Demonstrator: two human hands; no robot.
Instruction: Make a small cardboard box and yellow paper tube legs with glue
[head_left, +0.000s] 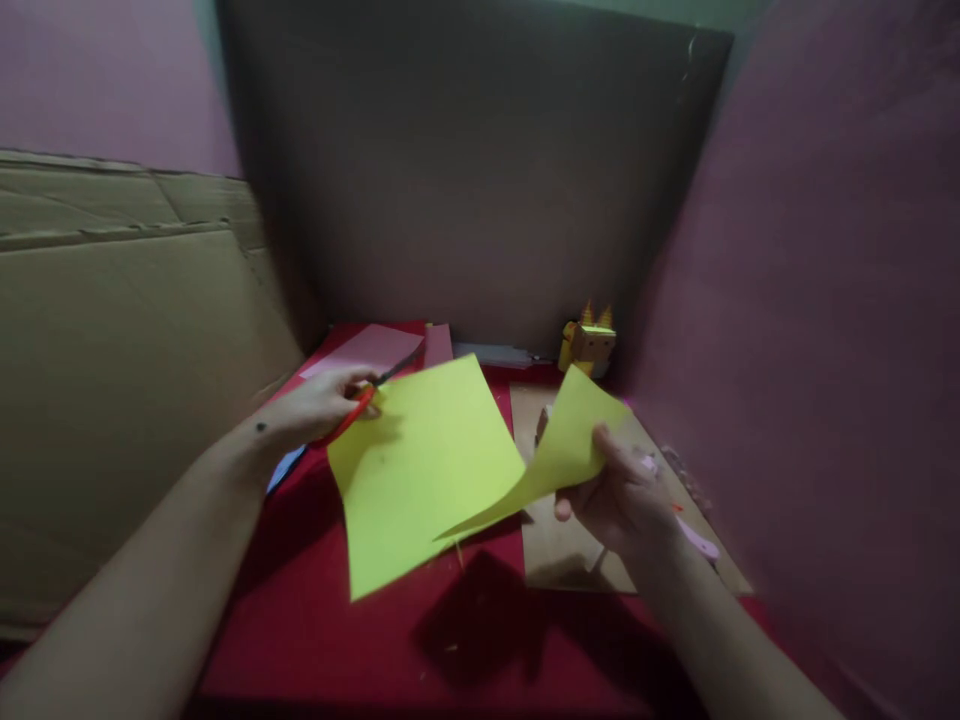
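A large sheet of yellow paper (427, 460) hangs above the red table, its right part curled and partly cut from the rest. My left hand (337, 400) is closed round orange-handled scissors (358, 408), whose dark blades point up and to the right; its fingers also touch the sheet's upper left corner. On the right, my right hand (619, 490) pinches the curled right part of the yellow paper between thumb and fingers. The paper casts a dark shadow on the table below.
A brown board (562, 560) lies under my right hand, with a pink tool (697, 540) on it. Pink paper (367, 350) lies at the back left, a small figure (592, 345) stands at the back right. Cardboard (127, 400) borders the left side.
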